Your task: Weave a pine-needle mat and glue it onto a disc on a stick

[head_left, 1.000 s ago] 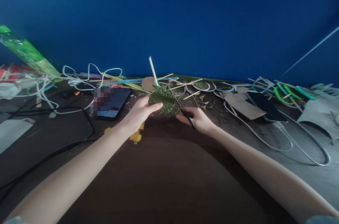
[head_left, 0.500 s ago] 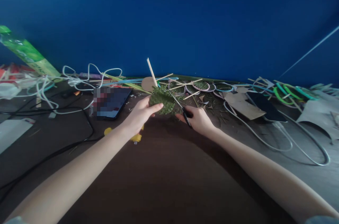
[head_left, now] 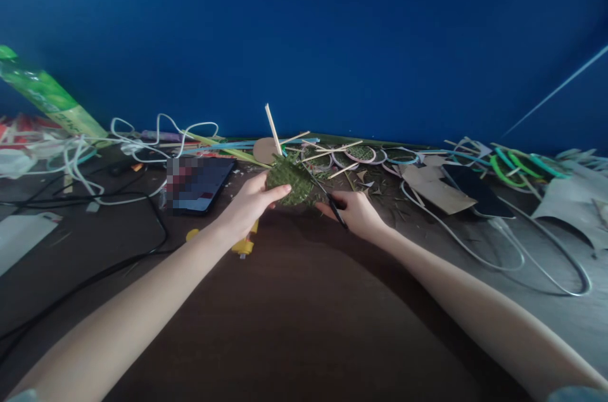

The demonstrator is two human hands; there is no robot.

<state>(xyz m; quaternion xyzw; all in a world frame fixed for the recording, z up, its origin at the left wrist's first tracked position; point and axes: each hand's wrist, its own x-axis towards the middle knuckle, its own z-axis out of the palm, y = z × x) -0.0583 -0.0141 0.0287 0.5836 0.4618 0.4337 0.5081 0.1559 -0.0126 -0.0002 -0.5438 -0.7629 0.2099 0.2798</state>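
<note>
My left hand is closed on a round, green woven fan head, its thumb lying over the lower left of the face. A pale stick rises behind the fan's upper left edge; I cannot tell whether it is joined to it. To the right, my right hand grips black-handled scissors. Their blades point up and left against the fan's right edge. Green clippings lie on the table behind my right hand. A yellow object sits partly hidden below my left wrist.
Round rimmed fans lie along the blue wall. A tablet and white cables are at left, near a leaning green bottle. Cardboard, a phone and a looped cable lie at right.
The scissor blades, which stood more visible beside the fan, now lie closer together at its right edge. The fan and left hand have shifted very slightly left.
</note>
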